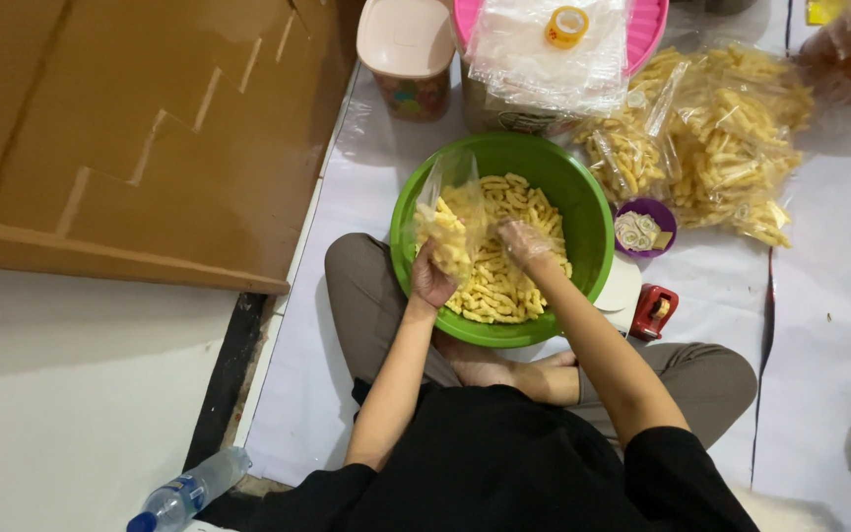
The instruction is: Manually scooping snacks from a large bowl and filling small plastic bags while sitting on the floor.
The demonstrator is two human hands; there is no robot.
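A green bowl [583,202] rests in my lap, filled with yellow stick snacks [504,286]. My left hand [430,281] holds a clear plastic bag [450,222] partly filled with the snacks, upright over the bowl's left side. My right hand [524,241], in a thin clear glove, is curled over the snacks in the middle of the bowl, right beside the bag's mouth.
Several filled snack bags [731,148] lie at the upper right. A pink lidded tub [408,59], a stack of empty bags with a tape roll [566,25], a small purple bowl [645,229], a red tool [653,310], cardboard [140,138] and a water bottle [189,490] surround me. Another person's gloved hand [849,54] is at the top right.
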